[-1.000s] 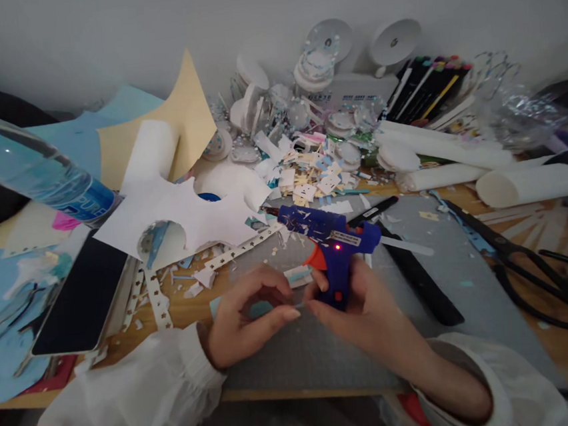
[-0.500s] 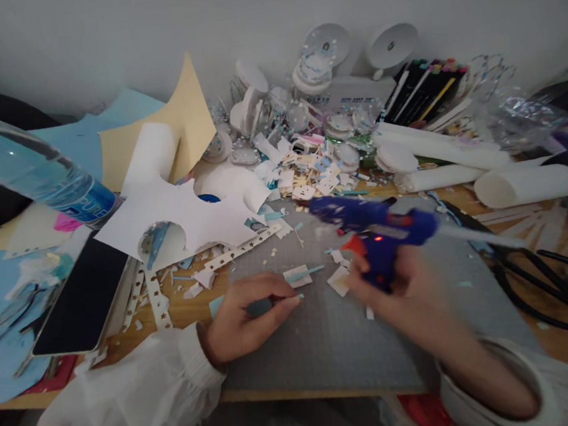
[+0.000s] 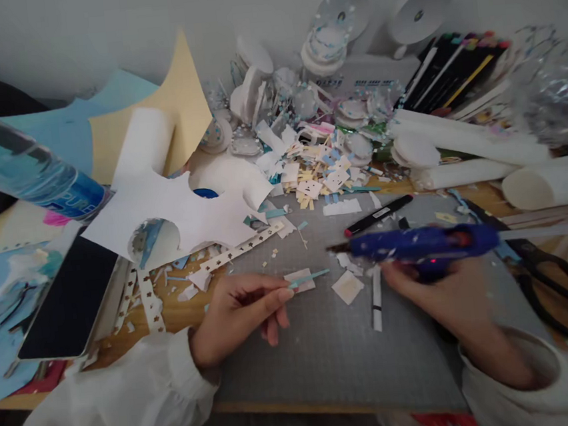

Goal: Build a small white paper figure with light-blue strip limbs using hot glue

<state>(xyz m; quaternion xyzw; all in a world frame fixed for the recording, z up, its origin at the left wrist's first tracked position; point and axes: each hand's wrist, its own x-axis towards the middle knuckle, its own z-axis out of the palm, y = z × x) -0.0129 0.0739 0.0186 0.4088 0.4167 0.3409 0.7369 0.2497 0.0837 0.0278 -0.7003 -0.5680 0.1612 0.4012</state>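
The left hand (image 3: 238, 311) is pinching a thin light-blue paper strip (image 3: 308, 277) between thumb and fingertips, and the strip is lying over a small white paper piece (image 3: 300, 280) on the grey cutting mat (image 3: 327, 343). The right hand (image 3: 447, 294) is closed around the grip of a blue glue gun (image 3: 417, 243), which is lying nearly level just above the mat, its nozzle pointing toward the strip but staying apart from it; a red light is glowing on its body.

Judging by this, the gluing is only partly done: the strip is sitting on the mat in the left hand's hold, the gun is clear of it, and loose cut pieces, such as a cream square (image 3: 347, 287) near the gun's nozzle, are waiting unattached.

The mat is covering the middle of a wooden tabletop (image 3: 183, 310) crowded with scraps. Left of the mat, a dark phone (image 3: 66, 297) and a white sheet with round holes (image 3: 163, 214) are lying, with a water bottle (image 3: 24, 174) beyond them. Behind the mat, a heap of small paper bits (image 3: 317, 169), white rolled paper (image 3: 459, 149) and markers (image 3: 451, 69) are resting near a pale wall (image 3: 95, 30). Right of the mat, black scissors (image 3: 562, 280) are lying open.
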